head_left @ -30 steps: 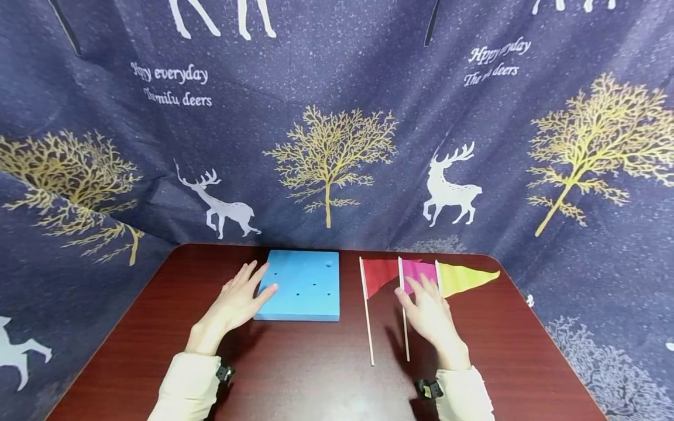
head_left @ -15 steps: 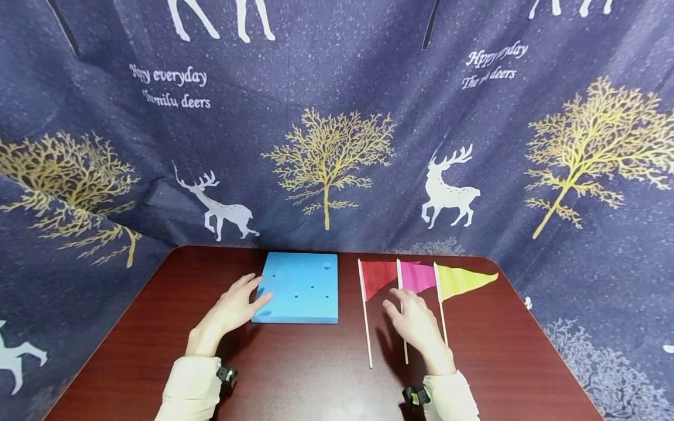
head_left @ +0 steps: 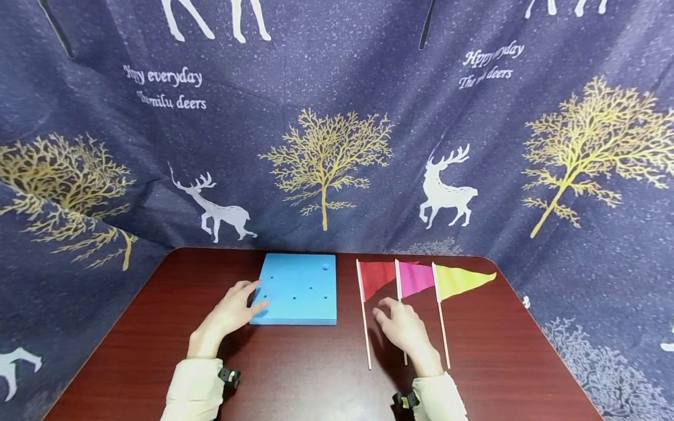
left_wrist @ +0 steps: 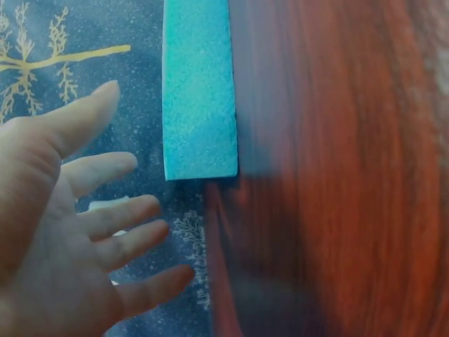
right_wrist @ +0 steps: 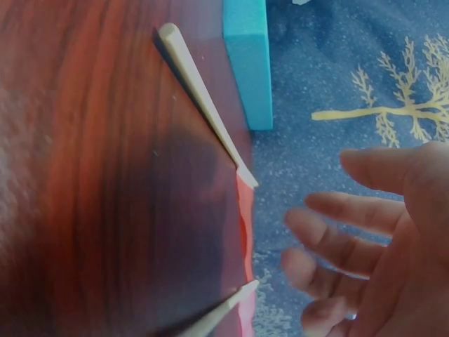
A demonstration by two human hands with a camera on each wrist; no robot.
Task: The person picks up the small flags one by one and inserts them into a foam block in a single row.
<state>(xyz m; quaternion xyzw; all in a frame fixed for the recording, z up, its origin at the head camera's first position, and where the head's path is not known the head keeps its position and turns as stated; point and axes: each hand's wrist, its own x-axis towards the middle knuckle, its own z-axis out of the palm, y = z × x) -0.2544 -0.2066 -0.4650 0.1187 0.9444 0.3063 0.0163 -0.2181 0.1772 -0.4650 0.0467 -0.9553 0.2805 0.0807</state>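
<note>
From the head view the left hand [head_left: 230, 313] lies beside the near left corner of the blue foam block [head_left: 296, 288], fingers loosely spread and grasping nothing; whether the fingertips touch the block's edge cannot be told here. The block sits flat toward the back middle of the dark red counter [head_left: 295, 368], several small holes in its top. The left wrist view shows what the head view does not: the palm [left_wrist: 63, 232] turned up, fingers relaxed and apart, with a clear gap to the block's side face [left_wrist: 198, 91].

The right hand [head_left: 402, 328] rests over the stick of the pink flag [head_left: 415, 277], fingers loosely bent, between the red flag [head_left: 375, 277] and the yellow flag [head_left: 459, 280]. All three flags lie flat on the counter side by side to the right of the block, pennants pointing right. The right wrist view shows that hand [right_wrist: 379, 239] released, fingers spread and holding nothing, with two pale sticks and a strip of red cloth [right_wrist: 245, 232] just beside it; the head view hides the palm
</note>
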